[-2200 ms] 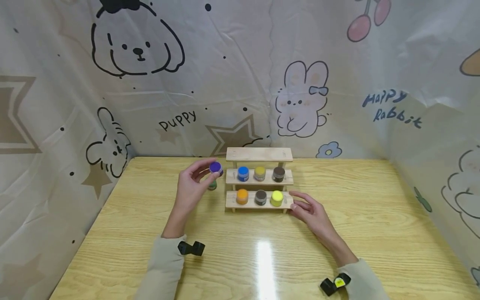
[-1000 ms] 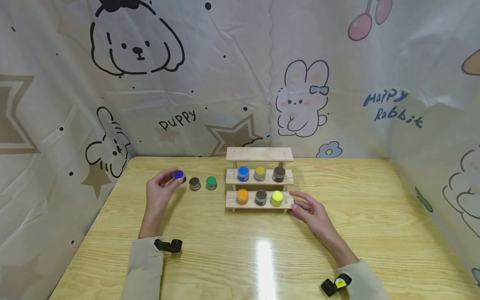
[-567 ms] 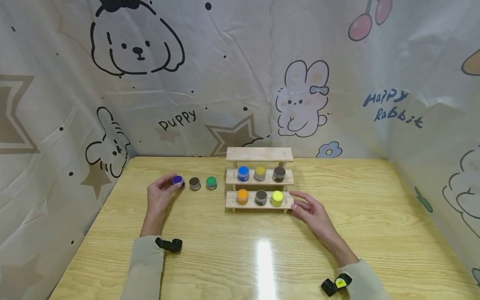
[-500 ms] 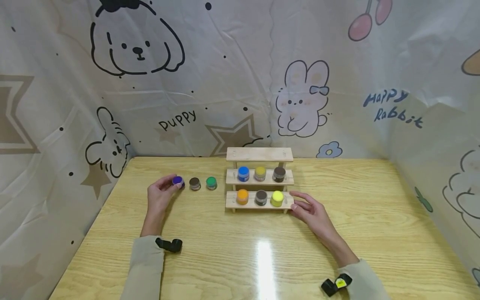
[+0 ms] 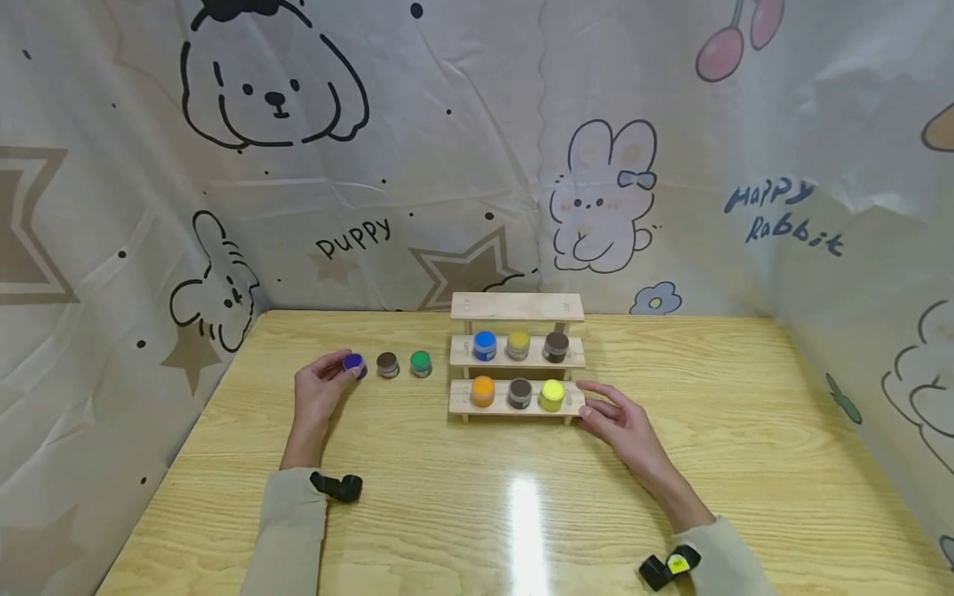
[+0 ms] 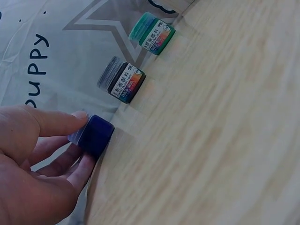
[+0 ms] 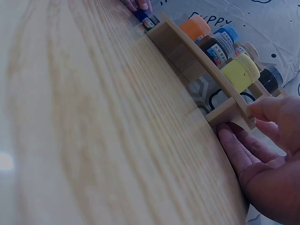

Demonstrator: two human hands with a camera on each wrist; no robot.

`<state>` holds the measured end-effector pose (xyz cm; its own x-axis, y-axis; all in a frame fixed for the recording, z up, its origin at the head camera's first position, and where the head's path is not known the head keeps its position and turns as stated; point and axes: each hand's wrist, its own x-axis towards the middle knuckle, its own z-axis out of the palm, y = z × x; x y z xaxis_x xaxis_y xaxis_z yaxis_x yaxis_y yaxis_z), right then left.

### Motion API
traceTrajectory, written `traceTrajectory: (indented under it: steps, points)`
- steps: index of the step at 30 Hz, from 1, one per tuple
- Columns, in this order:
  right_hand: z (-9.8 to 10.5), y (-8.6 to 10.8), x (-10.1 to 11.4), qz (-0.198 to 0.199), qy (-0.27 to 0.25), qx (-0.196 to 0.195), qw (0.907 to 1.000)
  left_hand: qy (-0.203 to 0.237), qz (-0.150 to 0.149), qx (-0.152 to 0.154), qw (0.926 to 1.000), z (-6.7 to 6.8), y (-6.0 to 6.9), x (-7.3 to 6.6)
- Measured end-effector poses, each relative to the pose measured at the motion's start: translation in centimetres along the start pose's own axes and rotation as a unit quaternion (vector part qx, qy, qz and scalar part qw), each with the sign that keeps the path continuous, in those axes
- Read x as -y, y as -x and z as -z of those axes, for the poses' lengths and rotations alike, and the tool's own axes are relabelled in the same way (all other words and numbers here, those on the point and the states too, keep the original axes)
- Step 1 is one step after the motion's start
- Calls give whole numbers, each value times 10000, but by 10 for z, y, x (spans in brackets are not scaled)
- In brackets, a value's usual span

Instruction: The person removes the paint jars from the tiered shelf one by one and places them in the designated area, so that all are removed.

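Note:
My left hand (image 5: 319, 396) pinches a purple-lidded paint jar (image 5: 354, 364) between thumb and fingers at the left of the table. In the left wrist view the jar's dark blue body (image 6: 97, 136) stands upright on the wood. To its right, in a row, stand a dark brown paint jar (image 5: 387, 365) and a green paint jar (image 5: 421, 363). My right hand (image 5: 632, 434) grips the right end of a three-tier wooden rack (image 5: 517, 306), thumb at the lowest shelf's edge and fingers beside its leg.
The lowest shelf bears orange (image 5: 482, 391), dark (image 5: 520, 393) and bright yellow (image 5: 552, 395) jars. On the middle shelf are blue (image 5: 485, 346), mustard (image 5: 517, 345) and dark brown (image 5: 556, 347) ones. A printed curtain (image 5: 447, 165) hangs behind the table (image 5: 432, 505).
From beside the rack, my left hand has carried the purple-lidded jar left, past the brown and green jars, and lowered it onto the table. My right hand has stayed at the rack.

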<state>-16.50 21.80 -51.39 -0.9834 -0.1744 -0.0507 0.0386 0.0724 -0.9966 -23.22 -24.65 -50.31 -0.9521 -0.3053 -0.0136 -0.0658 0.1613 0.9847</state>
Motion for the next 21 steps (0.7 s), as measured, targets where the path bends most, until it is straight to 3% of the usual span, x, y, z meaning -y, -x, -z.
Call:
traceTrajectory:
  steps: [12,16,21]
  points:
    - [0,0,-1,8,-22,-2,10000,-98,-101,-4,9999,2,0,-1]
    - [0,0,-1,24,-35,4,10000,-187,-250,-22,9995,2,3,-11]
    - [-1,0,0,41,-45,2,10000,-164,-709,-66,9973,-1,7,-30]
